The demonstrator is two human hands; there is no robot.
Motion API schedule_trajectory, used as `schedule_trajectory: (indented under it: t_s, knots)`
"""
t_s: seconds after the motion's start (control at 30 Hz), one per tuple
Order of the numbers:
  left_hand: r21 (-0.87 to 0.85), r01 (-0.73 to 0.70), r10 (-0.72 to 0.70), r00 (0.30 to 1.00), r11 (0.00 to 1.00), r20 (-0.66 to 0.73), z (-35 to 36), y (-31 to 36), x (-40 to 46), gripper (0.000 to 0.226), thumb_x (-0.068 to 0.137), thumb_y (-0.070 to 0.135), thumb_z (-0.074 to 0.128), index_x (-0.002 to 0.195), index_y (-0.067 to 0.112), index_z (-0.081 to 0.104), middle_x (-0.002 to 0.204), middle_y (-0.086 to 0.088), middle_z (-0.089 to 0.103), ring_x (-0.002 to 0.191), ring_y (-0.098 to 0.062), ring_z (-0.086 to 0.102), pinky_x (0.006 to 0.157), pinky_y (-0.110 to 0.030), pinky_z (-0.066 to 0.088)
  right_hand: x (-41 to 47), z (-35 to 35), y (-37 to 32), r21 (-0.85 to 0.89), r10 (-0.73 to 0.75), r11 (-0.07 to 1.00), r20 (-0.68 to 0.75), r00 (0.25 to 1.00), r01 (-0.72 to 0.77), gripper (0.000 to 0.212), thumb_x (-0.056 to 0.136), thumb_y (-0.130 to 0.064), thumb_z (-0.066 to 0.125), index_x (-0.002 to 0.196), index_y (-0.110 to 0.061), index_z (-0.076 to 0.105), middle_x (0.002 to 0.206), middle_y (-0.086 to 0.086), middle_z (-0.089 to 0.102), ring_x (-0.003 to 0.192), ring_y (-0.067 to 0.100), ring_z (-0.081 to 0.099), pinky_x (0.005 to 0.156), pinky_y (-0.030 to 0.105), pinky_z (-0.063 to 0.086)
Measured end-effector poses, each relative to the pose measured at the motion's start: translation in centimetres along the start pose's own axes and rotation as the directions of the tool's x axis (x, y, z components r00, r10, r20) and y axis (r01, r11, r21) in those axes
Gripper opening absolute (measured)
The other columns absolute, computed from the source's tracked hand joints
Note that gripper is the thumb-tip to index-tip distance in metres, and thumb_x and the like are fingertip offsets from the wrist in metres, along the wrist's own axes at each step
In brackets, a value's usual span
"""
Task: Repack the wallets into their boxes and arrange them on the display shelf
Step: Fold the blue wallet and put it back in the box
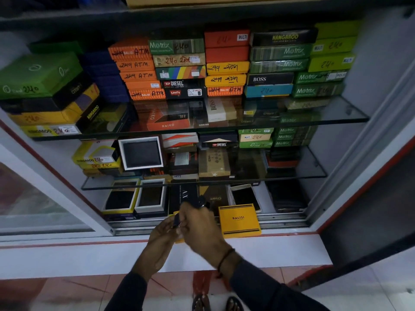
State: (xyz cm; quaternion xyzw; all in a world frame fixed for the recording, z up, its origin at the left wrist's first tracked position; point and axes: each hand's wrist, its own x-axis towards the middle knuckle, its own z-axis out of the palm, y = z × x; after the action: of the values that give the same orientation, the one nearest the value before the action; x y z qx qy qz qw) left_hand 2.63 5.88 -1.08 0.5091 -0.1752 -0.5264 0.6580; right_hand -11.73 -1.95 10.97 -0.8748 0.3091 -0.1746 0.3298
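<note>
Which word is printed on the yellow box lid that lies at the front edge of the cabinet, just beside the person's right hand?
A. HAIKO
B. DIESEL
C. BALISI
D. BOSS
C: the yellow box lid with black stripes shows the word BALISI in its middle, and it lies just to the right of the right hand.

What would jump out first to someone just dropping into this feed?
Probably the wall of bright boxes on the top glass shelf, orange ATM-marked boxes left of centre and green Motrix boxes to the right. Next, both hands at the cabinet's bottom edge, the left hand and right hand working a dark wallet, with the yellow Balisi box just to their right.
</note>
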Motion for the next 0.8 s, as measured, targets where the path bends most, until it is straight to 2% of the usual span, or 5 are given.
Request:
schedule_trajectory:
  t_s: [0.2,0.37,0.5,0.6,0.8]
  knots:
    - [-0.112,0.017,-0.01,0.998,0.994,0.063,-2.1,1.4,-1.2,0.102,0.053,0.014,0.097,0.137,-0.013,0.045,0.144,-0.032,0.049,0.119,-0.032,0.063,0.098,-0.035,0.056,2.9,-6.9,6.0,0.379,0.213,0.902,0.031,0.977,-0.208,0.034,0.07,0.001,0.076,0.08,-0.017,0.05,0.084,0.022,0.073,0.08,0.028,0.075,0.07,0.043,0.062]
    - [-0.181,0.09,-0.043,0.968,0.979,0.248,0.8,2.5,-1.9,0.074,0.071,0.015,0.087,0.135,-0.003,0.055,0.139,-0.024,0.058,0.132,-0.037,0.052,0.104,-0.035,0.051,3.8,-7.7,9.6,0.548,0.351,0.736,0.193,0.916,-0.397,0.038,0.068,0.004,0.081,0.088,-0.008,0.052,0.091,0.022,0.076,0.084,0.024,0.075,0.076,0.038,0.058]
    - [-0.099,0.074,-0.032,0.929,0.992,0.37,4.5,2.2,-1.8,0.084,0.07,0.016,0.087,0.14,-0.007,0.046,0.142,-0.023,0.055,0.13,-0.035,0.053,0.108,-0.038,0.047,3.6,-2.7,11.1,0.62,0.285,0.636,0.365,0.886,-0.46,0.013,0.085,-0.008,0.068,0.08,-0.008,0.056,0.075,0.009,0.059,0.073,0.021,0.059,0.057,0.021,0.051]
    - [-0.141,0.107,-0.06,0.952,0.984,0.3,4.5,1.9,-1.7,0.087,0.062,0.001,0.089,0.14,0.003,0.05,0.137,-0.023,0.059,0.123,-0.034,0.059,0.1,-0.034,0.053,2.7,-0.9,11.2,0.824,0.371,0.255,0.4,0.838,-0.506,0.017,0.094,-0.021,0.054,0.086,-0.01,0.064,0.079,0.006,0.068,0.078,0.022,0.064,0.061,0.025,0.054]
    - [0.185,0.069,-0.097,0.984,0.98,0.15,2.1,4.3,-1.0,0.095,0.062,-0.016,0.082,0.14,0.028,0.049,0.14,-0.023,0.056,0.124,-0.038,0.058,0.095,-0.044,0.055,2.0,-2.4,13.1,0.747,0.318,0.239,0.543,0.777,-0.62,0.04,0.092,-0.043,0.061,0.117,-0.013,0.07,0.118,0.01,0.073,0.111,0.027,0.069,0.095,0.044,0.055]
